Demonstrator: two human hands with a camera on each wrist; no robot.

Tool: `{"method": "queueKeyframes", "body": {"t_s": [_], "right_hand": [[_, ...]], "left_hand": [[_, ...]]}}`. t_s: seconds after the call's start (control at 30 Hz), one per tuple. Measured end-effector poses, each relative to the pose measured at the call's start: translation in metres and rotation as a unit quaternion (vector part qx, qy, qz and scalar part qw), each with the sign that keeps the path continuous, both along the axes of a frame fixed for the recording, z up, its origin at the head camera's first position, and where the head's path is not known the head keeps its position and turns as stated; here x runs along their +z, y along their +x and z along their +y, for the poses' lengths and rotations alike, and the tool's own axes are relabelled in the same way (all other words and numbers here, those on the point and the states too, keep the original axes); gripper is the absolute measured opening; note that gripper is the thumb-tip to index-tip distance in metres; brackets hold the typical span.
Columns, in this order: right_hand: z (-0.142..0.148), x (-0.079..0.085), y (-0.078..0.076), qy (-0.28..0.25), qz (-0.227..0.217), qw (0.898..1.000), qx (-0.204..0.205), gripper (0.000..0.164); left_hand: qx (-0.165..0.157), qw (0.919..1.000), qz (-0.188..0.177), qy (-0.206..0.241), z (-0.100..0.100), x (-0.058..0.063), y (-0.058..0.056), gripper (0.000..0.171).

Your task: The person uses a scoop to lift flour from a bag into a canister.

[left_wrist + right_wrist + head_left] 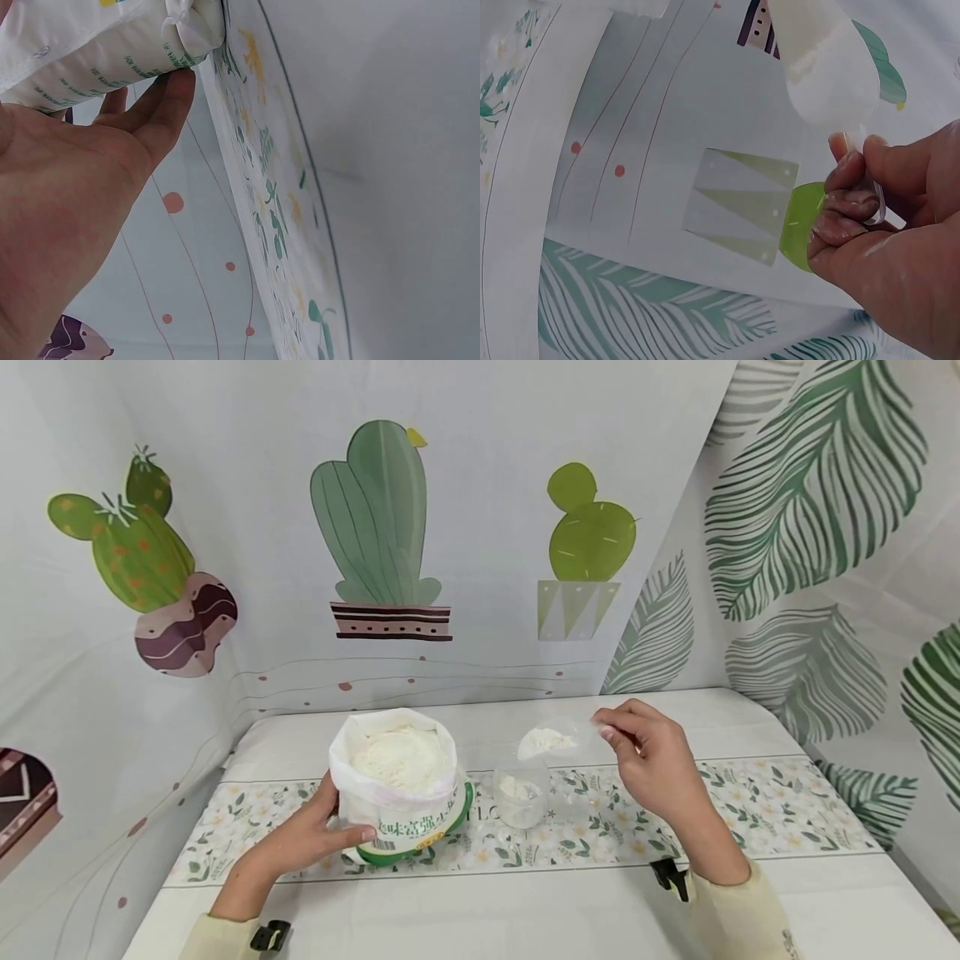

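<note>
Pinch of the right hand (654, 760) on a clear plastic scoop (561, 739) loaded with white powder (544, 742), held roughly level and raised near a small round clear plastic cup (521, 808), probably to avoid spilling. Grip of the left hand (321, 829) round the side of an open-topped, green-lettered white bag (405, 822) filled with similar powder, presumably to keep the soft walls upright. Bag and cup side by side on a floral-banded white worktop (465, 914), likely for short reach, some powder in the cup

Powder-laden clear scoop (844, 67) above cup (521, 816)
</note>
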State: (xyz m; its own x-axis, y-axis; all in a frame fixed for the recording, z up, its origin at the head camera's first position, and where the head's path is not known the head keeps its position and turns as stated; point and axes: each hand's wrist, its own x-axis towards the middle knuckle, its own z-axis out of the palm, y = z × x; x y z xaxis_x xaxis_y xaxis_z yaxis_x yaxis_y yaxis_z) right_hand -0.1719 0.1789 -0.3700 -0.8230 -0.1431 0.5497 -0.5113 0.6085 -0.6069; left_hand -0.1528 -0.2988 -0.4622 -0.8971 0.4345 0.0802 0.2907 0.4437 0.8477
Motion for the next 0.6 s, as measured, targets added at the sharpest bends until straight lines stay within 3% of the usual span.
{"method": "queueKeyframes", "body": {"t_s": [0.6], "right_hand": [[0.0036,-0.0036,-0.0035,0.07,-0.008,0.997,0.018,0.018]], "left_hand": [[-0.002,1.0,-0.002,0.004,0.0003,-0.0007,0.0002,0.119]]}}
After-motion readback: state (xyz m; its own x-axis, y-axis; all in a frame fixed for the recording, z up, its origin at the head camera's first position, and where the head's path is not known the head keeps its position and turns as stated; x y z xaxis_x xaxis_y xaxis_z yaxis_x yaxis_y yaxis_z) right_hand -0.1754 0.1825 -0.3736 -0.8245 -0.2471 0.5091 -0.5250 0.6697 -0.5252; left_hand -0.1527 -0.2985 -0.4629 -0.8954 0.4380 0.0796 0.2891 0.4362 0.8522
